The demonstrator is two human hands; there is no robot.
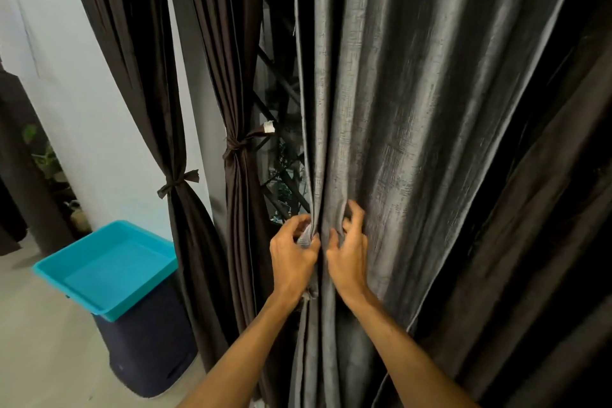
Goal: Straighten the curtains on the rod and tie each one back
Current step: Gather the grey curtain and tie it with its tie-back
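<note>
Clutching one grey curtain (397, 109), left hand (293, 255) and right hand (349, 252) stand beside two tied brown curtains (132, 43) (225, 43).

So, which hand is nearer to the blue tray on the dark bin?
Left. The left hand pinches the edge of the grey curtain, to the right of the blue tray; the right hand grips folds further right.

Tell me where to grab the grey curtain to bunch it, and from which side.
Grip the grey curtain at its left hem, where the left hand pinches it, coming from the room side. Its vertical pleats narrow there, and the right hand gathers the next folds.
</note>
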